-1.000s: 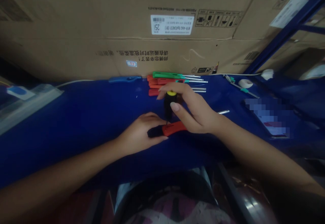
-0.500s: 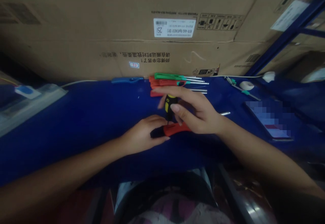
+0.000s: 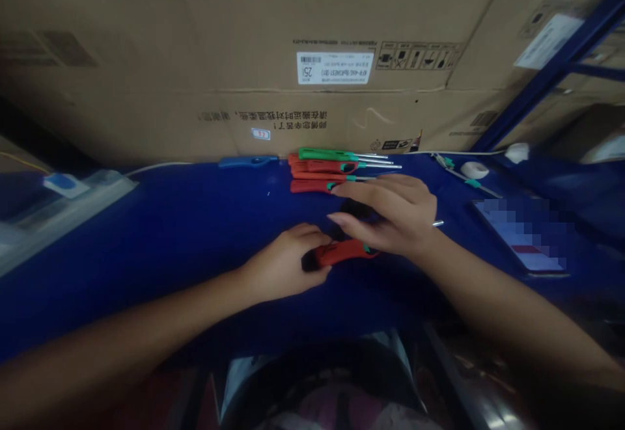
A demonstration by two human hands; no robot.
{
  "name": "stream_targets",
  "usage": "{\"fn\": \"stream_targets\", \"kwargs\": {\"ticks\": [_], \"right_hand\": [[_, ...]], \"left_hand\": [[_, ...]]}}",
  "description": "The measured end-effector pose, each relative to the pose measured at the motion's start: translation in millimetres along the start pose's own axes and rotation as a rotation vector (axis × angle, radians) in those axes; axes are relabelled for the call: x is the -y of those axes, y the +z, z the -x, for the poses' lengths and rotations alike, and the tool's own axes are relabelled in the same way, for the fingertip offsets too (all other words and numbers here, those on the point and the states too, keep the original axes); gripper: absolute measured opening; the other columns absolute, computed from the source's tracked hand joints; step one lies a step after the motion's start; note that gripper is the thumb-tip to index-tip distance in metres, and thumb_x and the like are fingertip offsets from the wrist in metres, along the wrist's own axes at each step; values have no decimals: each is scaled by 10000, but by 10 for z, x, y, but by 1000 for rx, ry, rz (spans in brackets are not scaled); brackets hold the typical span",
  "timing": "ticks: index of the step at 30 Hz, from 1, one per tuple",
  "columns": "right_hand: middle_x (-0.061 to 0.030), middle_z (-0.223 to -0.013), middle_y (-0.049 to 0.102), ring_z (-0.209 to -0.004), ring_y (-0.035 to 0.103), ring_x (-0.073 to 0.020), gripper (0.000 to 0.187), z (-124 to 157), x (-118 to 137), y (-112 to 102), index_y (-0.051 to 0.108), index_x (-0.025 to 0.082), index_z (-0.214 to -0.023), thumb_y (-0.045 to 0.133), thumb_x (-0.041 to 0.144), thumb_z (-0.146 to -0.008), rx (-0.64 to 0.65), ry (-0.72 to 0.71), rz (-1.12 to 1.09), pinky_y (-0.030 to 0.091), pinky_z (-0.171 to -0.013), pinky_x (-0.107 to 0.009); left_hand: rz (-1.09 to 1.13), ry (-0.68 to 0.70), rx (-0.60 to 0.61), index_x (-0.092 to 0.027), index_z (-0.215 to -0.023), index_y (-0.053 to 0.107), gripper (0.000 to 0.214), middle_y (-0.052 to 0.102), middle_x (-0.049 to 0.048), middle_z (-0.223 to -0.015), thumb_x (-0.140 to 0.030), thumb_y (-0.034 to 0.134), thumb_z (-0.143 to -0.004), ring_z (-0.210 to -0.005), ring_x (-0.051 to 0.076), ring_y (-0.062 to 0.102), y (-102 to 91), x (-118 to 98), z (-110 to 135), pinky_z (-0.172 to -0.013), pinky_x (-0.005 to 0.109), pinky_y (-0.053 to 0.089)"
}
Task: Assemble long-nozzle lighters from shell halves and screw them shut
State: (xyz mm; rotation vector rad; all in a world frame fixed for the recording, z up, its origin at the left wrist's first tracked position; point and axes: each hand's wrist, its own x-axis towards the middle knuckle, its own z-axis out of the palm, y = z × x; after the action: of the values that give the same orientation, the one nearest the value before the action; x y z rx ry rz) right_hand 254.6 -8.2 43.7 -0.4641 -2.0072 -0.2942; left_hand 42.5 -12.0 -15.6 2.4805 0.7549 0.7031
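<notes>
My left hand (image 3: 283, 257) grips the handle end of a red long-nosed lighter (image 3: 347, 252), thumb and fingers around it. The lighter lies sideways before me, its metal tip poking out beyond my right wrist. Above it, my right hand (image 3: 398, 212) is curled around a screwdriver (image 3: 356, 209) with a dark handle, now tilted and mostly covered by the fingers; its tip is hard to make out. Just behind are several red lighters (image 3: 312, 187) and a green lighter (image 3: 325, 154), stacked with their metal tubes pointing right.
A large cardboard box (image 3: 161, 66) walls off the back of the blue table (image 3: 185, 222). A blue handle-shaped piece (image 3: 247, 161) lies by it. On the right are a phone (image 3: 522, 238) and a white roll (image 3: 473, 170). A clear plastic bag (image 3: 88, 199) sits at left.
My right hand has shifted right and tipped the screwdriver from upright over the red lighter to a slant. My left hand keeps its hold. The view has tilted up slightly.
</notes>
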Motion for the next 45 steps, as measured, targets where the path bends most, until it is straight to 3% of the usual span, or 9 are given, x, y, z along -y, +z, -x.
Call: {"fn": "stream_targets", "kwargs": {"ticks": [6,11,16,22,27,33,38,42,45], "right_hand": [[-73,-1139,744,-1018,730,-185,348,-21,60,-1,579,175,-1348,432,223,-1037,272,196,-292,616,-858,-319],[-54,-985,768,-893,744,-199,222,26,45,32,690,183,-1159,590,269,-981,-6,36,-80,618,-826,-317],[-95,-1149,744,-1028,725,-206,361,-1,32,51,594,147,-1334,393,190,-1037,194,177,-223,604,-932,-396],[-60,-934,760,-819,729,-196,203,35,-13,71,701,180,-1125,639,273,-955,-34,29,-83,629,-802,-343],[-87,-1084,737,-978,725,-191,348,-31,37,28,604,152,-1317,412,183,-1029,220,201,-275,627,-870,-355],[-65,-1062,762,-939,734,-223,287,36,-7,29,671,217,-1198,691,301,-925,54,0,-104,630,-878,-363],[-78,-1282,695,-1118,698,-207,410,6,38,28,510,192,-1437,424,213,-1037,284,171,-321,598,-986,-396],[-57,-1102,755,-946,738,-202,349,40,29,45,630,205,-1296,650,274,-955,125,46,-232,635,-888,-356],[-57,-1154,748,-1046,721,-222,364,52,10,40,628,218,-1311,648,261,-951,100,-36,-102,609,-962,-372]], "left_hand": [[25,46,-47,-167,-1063,704,220,671,81,-1050,-244,712,-857,-969,217,682,79,112,68,-906,353,578],[15,87,-48,-154,-1131,677,273,668,90,-1131,-223,702,-868,-1068,224,661,67,108,62,-982,357,553],[20,95,-33,-175,-1167,675,289,667,64,-1067,-213,692,-881,-1003,195,660,51,104,62,-942,337,562],[13,98,-19,-186,-1198,663,324,681,78,-1172,-215,703,-877,-1119,223,646,53,103,65,-1020,376,541],[34,117,-22,-168,-1174,671,287,690,74,-1097,-204,690,-890,-1053,203,659,56,102,60,-979,346,559],[40,115,-4,-167,-1162,671,276,694,87,-1175,-231,690,-894,-1129,229,645,66,125,61,-1024,383,537],[38,113,-6,-155,-1134,684,242,687,103,-1159,-243,675,-909,-1109,233,652,54,115,61,-1010,391,543],[34,120,-10,-160,-1095,683,220,694,72,-1100,-207,704,-881,-1064,209,657,51,109,56,-981,347,553],[34,116,-10,-151,-1138,677,263,686,83,-1134,-217,704,-885,-1082,212,649,53,114,53,-999,353,545]]}}
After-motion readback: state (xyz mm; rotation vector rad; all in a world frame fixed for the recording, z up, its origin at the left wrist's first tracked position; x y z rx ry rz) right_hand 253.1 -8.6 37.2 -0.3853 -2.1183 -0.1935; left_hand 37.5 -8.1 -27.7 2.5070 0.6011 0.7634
